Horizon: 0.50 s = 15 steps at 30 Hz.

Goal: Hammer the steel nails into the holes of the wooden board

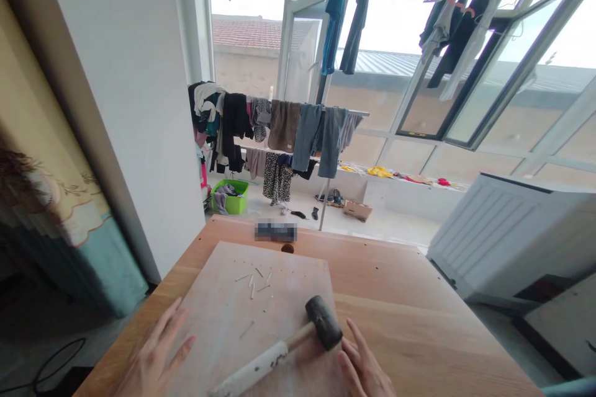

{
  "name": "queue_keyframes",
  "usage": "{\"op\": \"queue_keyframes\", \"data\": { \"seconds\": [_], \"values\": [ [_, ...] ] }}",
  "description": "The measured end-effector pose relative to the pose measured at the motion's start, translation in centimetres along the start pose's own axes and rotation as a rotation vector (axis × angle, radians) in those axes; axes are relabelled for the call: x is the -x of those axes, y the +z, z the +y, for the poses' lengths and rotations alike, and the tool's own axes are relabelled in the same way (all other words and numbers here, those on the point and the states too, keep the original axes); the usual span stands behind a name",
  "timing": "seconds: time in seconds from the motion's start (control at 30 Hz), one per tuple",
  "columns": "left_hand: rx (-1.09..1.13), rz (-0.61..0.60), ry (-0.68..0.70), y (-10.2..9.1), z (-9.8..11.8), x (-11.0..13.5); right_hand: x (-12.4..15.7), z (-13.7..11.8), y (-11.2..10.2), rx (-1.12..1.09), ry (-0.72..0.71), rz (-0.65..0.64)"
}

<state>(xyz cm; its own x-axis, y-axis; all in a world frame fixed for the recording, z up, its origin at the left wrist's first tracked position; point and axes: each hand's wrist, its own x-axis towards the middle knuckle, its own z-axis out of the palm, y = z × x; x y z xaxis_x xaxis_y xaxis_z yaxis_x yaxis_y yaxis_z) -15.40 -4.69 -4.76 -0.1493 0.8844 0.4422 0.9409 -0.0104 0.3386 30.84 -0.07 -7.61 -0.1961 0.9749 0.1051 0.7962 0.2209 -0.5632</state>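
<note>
A rubber mallet (325,321) with a black head and a white-wrapped wooden handle lies across a pale board (205,304) on the wooden table. Several nails (252,288) are scattered on the board's upper half. My left hand (156,353) rests over the board's left edge, fingers spread, holding nothing. At the right edge is my right hand (363,363), its fingers apart, close beside the mallet head. Whether a fingertip touches the head I cannot tell.
The wooden table (395,322) reaches away toward a window. A blurred dark item (275,231) lies at its far edge. Beyond stand a clothes rack with hanging laundry (284,127) and a green basket (231,198). A white appliance (507,236) stands to the right.
</note>
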Motion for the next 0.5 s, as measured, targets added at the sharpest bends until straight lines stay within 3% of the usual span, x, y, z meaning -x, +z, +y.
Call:
{"op": "queue_keyframes", "data": {
  "seconds": [0.07, 0.13, 0.27, 0.43, 0.5],
  "values": [
    [-0.016, 0.065, -0.086, -0.7, -2.2, -0.8, -1.2, -1.6, 1.8, -0.03, -0.079, -0.05],
    [-0.042, 0.095, -0.119, -1.3, -3.7, -1.6, -2.0, -2.9, 3.8, -0.027, -0.169, -0.009],
    [-0.115, 0.113, -0.102, -2.3, -4.2, -2.3, -2.5, -4.7, 5.9, 0.064, -0.315, 0.121],
    [-0.129, 0.083, 0.024, -3.2, -1.7, -1.3, -2.3, -5.5, 2.2, 0.306, -0.518, 0.284],
    [-0.106, 0.068, 0.071, -3.2, -0.4, -0.4, -1.6, -4.7, 0.4, 0.355, -0.523, 0.326]
  ]
}}
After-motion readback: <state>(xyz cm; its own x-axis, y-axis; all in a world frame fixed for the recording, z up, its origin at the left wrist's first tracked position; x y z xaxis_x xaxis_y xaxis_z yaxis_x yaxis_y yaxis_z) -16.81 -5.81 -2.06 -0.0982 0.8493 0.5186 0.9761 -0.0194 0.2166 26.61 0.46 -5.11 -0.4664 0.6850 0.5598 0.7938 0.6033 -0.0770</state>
